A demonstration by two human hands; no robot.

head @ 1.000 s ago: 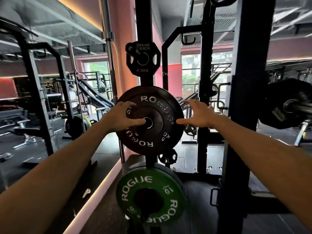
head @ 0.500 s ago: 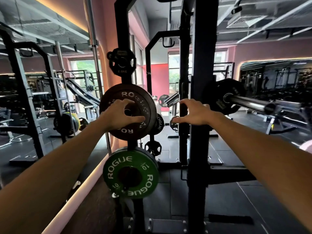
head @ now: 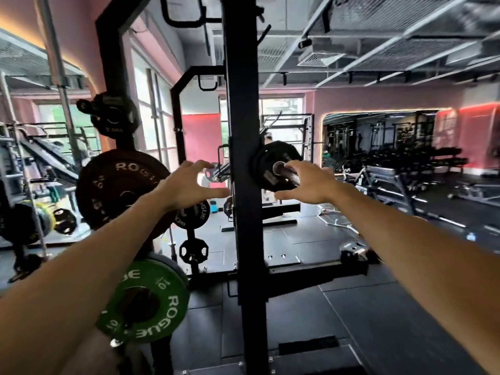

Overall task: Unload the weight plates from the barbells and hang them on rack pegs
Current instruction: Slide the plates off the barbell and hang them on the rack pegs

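A black Rogue plate (head: 113, 185) hangs on a rack peg at the left, with a green 10 plate (head: 151, 299) on a lower peg and a small 2.5 kg plate (head: 112, 117) above. My left hand (head: 189, 188) is off the black plate, fingers spread, in the air just left of the black rack upright (head: 240, 185). My right hand (head: 305, 182) is open, reaching to a black plate (head: 267, 169) on the barbell sleeve (head: 281, 169) right of the upright. Its fingers are at the sleeve end; whether they touch is unclear.
Smaller plates (head: 193, 250) hang on a further upright behind the hands. A bench (head: 389, 182) and dumbbell racks (head: 405, 158) fill the right side. Black rubber floor tiles (head: 311, 307) lie below. A mirror wall with more racks is at the left.
My left hand has let go of the black Rogue plate on its peg. Both hands and my view have swung right to the loaded barbell end.
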